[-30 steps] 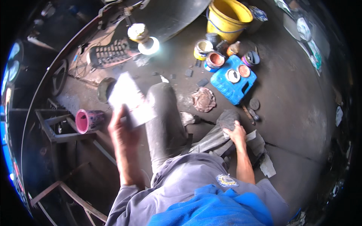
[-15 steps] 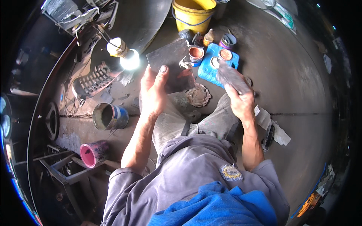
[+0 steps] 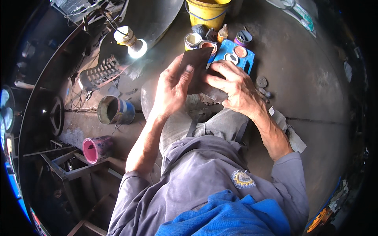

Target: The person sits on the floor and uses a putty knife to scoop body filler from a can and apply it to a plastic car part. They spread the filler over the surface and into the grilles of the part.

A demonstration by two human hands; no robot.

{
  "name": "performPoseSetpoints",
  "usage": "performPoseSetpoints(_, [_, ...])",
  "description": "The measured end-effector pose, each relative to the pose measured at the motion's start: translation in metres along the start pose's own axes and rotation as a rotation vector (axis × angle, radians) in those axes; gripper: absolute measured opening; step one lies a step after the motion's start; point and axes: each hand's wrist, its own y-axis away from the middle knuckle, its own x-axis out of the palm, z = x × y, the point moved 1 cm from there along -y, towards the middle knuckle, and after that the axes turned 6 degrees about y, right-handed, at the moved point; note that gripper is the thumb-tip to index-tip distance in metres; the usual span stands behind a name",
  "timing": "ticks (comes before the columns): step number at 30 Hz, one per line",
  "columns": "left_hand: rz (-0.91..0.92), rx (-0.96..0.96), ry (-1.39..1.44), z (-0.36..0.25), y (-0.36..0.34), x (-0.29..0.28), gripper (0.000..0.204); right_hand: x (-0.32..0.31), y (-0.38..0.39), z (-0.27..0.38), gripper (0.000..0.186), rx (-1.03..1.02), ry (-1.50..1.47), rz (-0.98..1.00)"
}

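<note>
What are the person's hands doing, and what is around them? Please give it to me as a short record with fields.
Left hand: gripping a dark flat sheet
Right hand: fingers over the sheet's right part; whether they hold anything else is hidden
Light: glowing bulb, beyond the hands, to the left
Farther ahead: yellow bucket; blue container with two round lids on it
Left side: pink pot and open can

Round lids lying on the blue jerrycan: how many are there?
2: an orange lid, and a white lid to its left. The right hand blocks part of the jerrycan, so others may be hidden.
</note>
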Motion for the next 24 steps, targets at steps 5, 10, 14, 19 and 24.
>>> performPoseSetpoints(5, [0.019, -0.030, -0.088, 0.001, 0.003, 0.004, 0.038, 0.010, 0.020, -0.002, 0.063, 0.027, -0.064, 0.079])
performPoseSetpoints(10, [-0.193, 0.036, -0.033, -0.024, -0.004, 0.000, 0.041, 0.027, 0.055, -0.009, 0.055, 0.112, -0.187, 0.109])
performPoseSetpoints(14, [-0.266, -0.173, 0.534, 0.012, -0.007, 0.017, 0.037, 0.012, 0.055, 0.012, 0.041, 0.230, -0.398, -0.397])
performPoseSetpoints(19, [-0.138, -0.512, 0.974, 0.008, 0.000, 0.053, 0.044, 0.024, 0.051, 0.001, 0.061, 0.084, -0.232, -0.568])
performPoseSetpoints(24, [-0.138, -0.461, 1.050, 0.020, -0.005, 0.060, 0.043, 0.014, 0.074, -0.046, 0.062, 0.115, -0.071, -0.382])
